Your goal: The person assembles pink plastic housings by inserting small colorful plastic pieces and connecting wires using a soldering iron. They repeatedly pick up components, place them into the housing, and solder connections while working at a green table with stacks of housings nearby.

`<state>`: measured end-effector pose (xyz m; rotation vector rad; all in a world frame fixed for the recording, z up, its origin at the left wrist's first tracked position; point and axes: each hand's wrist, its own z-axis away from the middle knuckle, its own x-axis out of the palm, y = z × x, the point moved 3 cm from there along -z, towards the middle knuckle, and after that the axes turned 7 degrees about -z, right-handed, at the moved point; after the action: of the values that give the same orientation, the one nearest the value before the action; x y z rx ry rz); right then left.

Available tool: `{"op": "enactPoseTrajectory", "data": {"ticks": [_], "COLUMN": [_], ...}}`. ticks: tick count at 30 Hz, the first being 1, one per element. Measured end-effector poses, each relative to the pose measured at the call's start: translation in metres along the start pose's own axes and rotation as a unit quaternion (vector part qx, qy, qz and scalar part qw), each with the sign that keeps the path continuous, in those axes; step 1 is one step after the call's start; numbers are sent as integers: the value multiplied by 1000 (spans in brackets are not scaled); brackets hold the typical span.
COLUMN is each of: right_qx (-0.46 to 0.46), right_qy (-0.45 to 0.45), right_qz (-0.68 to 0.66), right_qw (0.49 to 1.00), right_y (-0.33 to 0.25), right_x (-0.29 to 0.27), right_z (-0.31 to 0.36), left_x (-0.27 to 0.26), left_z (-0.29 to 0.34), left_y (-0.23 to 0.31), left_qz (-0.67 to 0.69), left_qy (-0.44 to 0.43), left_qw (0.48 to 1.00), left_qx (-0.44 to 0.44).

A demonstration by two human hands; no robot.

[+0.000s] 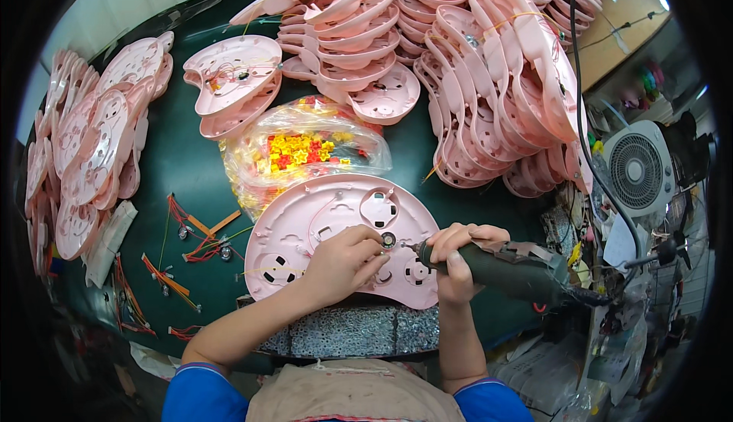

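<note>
A pink plastic shell (294,216) lies hollow side up in front of me, its near edge by a silvery padded strip (343,332). My right hand (458,258) is wrapped round the front of a dark electric screwdriver (515,271), held almost level with its bit pointing left into the shell. At the bit's tip sits a small round black part (389,240), perhaps a speaker. Bent over the shell, my left hand (347,261) has its fingertips together beside that round part. Whatever those fingers pinch is too small to make out.
Behind the shell rests a clear bag (305,151) of yellow and red star-shaped pieces. Stacked pink shells (343,32) fill the back and right, with more (95,139) at left. Wired parts (202,239) lie on the green table. A fan (637,168) stands at right, near a hanging black cable (578,78).
</note>
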<state>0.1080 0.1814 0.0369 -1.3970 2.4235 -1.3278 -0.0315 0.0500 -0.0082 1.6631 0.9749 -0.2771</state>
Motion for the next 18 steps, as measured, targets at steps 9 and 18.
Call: {"op": "enactPoseTrajectory", "data": {"ticks": [9, 18], "right_qx": [44, 86], "right_qy": [-26, 30], "right_qz": [52, -36], "right_qw": [997, 995], "right_y": [33, 25], "right_x": [5, -3], "right_z": [1, -3], "left_x": [16, 13], "left_z": [3, 5], "left_y": [-13, -19], "left_qz": [-17, 66], "left_qy": [-41, -58], "left_qw": [998, 996], "left_qx": [37, 4]}}
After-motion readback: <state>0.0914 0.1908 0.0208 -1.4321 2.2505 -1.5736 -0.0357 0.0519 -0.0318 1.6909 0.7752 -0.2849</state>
